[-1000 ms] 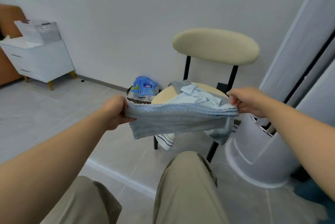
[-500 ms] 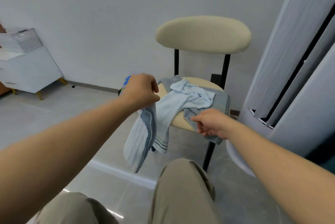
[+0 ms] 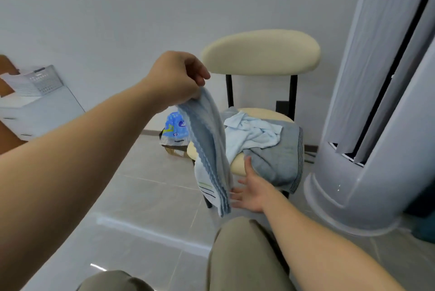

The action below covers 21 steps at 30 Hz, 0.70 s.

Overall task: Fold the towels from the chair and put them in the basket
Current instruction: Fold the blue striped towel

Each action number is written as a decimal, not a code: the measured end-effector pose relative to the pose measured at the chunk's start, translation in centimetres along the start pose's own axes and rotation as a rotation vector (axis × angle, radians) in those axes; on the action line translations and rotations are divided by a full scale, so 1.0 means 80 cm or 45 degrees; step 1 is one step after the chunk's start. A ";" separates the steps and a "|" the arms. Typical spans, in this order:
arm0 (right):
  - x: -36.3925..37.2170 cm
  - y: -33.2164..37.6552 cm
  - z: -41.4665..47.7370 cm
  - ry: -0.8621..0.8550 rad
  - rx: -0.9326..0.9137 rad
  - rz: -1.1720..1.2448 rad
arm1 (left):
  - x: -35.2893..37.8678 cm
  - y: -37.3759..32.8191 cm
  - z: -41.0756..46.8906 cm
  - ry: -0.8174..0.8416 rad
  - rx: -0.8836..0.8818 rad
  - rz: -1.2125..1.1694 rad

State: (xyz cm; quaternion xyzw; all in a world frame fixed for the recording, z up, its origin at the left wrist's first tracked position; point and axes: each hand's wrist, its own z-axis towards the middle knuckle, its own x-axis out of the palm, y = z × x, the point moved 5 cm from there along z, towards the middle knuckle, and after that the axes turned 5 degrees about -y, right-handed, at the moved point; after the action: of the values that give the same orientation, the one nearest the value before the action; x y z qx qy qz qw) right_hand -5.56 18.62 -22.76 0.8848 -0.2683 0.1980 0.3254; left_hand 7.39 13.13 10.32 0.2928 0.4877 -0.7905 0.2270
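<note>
Blue towel: folded into a narrow strip. It hangs by its upper end in front of the chair seat, with the lower end above the floor.
Left hand: raised, fingers pinching the top end of the strip.
Right hand: released, fingers spread, palm toward the strip's lower end. It is just beside the towel; contact cannot be confirmed.
Remaining towels: a light blue towel and a grey towel lie crumpled on the seat of the chair. The grey one drapes over the front edge.
Basket: white, on a white cabinet at far left, well apart from the chair.
Step in hand: judged to be the cross fold, with the lower end brought up.
Risk 1: the layers are held at one end only, so a loose pinch would let them fan out and the fold would be lost.
Risk 2: the open hand may catch only the outer layer, giving a skewed fold.
Risk 3: the swinging end may snag the draped grey towel and drag it to the floor.
</note>
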 end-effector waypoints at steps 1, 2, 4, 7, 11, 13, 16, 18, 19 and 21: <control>0.005 -0.006 0.000 0.084 0.030 0.064 | -0.002 -0.005 0.001 0.005 -0.020 -0.093; 0.010 -0.012 -0.003 0.102 0.040 0.092 | -0.005 -0.009 0.002 0.009 -0.030 -0.172; 0.018 -0.017 -0.006 0.090 0.001 0.141 | -0.008 -0.016 0.004 0.020 -0.031 -0.275; 0.026 -0.020 -0.010 0.083 -0.059 0.246 | -0.011 -0.019 0.008 0.033 -0.037 -0.298; 0.008 -0.006 -0.018 0.031 -0.064 0.198 | -0.017 -0.008 0.016 -0.006 -0.119 -0.306; -0.012 0.013 -0.028 -0.099 -0.085 0.040 | -0.020 0.012 0.024 -0.035 -0.230 -0.279; -0.040 0.061 -0.048 -0.290 -0.236 -0.076 | -0.016 0.070 0.037 0.027 -0.534 -0.186; -0.062 0.104 -0.066 -0.481 -0.464 -0.194 | -0.003 0.131 0.028 0.283 -0.824 -0.209; -0.073 0.128 -0.077 -0.606 -0.608 -0.321 | 0.005 0.162 0.019 0.377 -0.963 -0.250; -0.087 0.176 -0.098 -0.777 -0.852 -0.601 | 0.028 0.214 -0.002 0.493 -1.197 -0.372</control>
State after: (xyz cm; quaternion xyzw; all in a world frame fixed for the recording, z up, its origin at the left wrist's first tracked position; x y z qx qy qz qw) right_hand -20.82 17.29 -14.25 0.7861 -0.1927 -0.2451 0.5338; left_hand 16.84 5.90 -2.16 0.2290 0.8582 -0.4414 0.1271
